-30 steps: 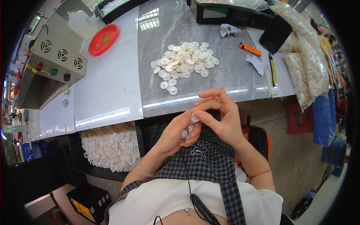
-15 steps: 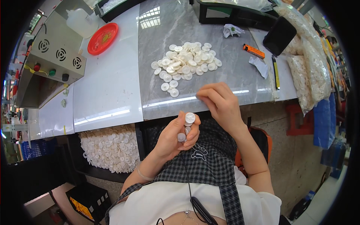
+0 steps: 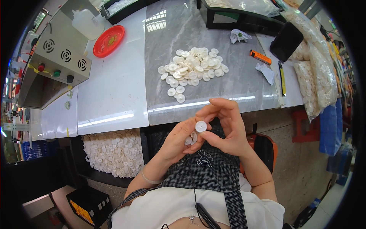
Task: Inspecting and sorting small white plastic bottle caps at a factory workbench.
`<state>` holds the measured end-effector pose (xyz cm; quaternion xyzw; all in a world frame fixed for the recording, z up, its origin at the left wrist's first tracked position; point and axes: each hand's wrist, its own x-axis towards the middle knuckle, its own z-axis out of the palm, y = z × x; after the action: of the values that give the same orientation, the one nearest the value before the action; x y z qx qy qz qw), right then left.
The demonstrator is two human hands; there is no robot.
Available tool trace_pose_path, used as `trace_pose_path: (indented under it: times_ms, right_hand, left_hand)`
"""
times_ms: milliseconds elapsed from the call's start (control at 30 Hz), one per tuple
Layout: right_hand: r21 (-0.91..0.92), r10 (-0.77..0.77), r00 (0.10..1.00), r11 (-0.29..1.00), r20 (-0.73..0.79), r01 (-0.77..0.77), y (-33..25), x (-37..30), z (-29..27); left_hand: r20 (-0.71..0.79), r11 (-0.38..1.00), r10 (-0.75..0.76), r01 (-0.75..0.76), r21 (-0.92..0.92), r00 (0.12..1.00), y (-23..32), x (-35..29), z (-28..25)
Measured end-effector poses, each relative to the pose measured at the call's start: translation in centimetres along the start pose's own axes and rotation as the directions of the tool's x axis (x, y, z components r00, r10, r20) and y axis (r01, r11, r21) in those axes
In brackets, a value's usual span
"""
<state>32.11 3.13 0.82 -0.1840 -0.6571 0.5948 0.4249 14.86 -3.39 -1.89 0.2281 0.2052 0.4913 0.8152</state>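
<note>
Both my hands are close together over my lap, just below the table's front edge. My left hand (image 3: pixel 178 138) holds a few small white round discs (image 3: pixel 190 137) in its fingers. My right hand (image 3: pixel 225 126) pinches one white disc (image 3: pixel 201 126) by its rim, its flat face turned up, right against the left fingertips. A heap of the same white discs (image 3: pixel 192 71) lies on the grey marble tabletop (image 3: pixel 244 82) ahead of my hands.
A bin full of white discs (image 3: pixel 113 152) stands under the table to my left. A red plate (image 3: pixel 109 40), a grey control box (image 3: pixel 57 65), an orange lighter (image 3: pixel 260 57), a black case (image 3: pixel 286 41) and bags of discs (image 3: pixel 320 80) lie around the table.
My right hand came back from the table edge to my left hand. A single white disc now sits between both hands' fingertips, raised a little higher than before.
</note>
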Motion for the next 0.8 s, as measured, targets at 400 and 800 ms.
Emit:
trace_pose_path:
  times_ms: [400, 800]
  right_hand:
    - [-0.634, -0.071, 0.993, 0.773, -0.089, -0.001, 0.1, 3.4, -3.8]
    - [-0.855, -0.143, 0.989, 0.515, -0.024, 0.054, 2.0, 2.7, -2.9]
  left_hand:
    - [0.024, 0.987, 0.016, -0.012, -0.161, 1.000, 0.3, -0.3, 0.0]
    - [-0.079, 0.983, 0.013, -0.027, -0.181, 0.997, 0.1, 0.0, 0.5]
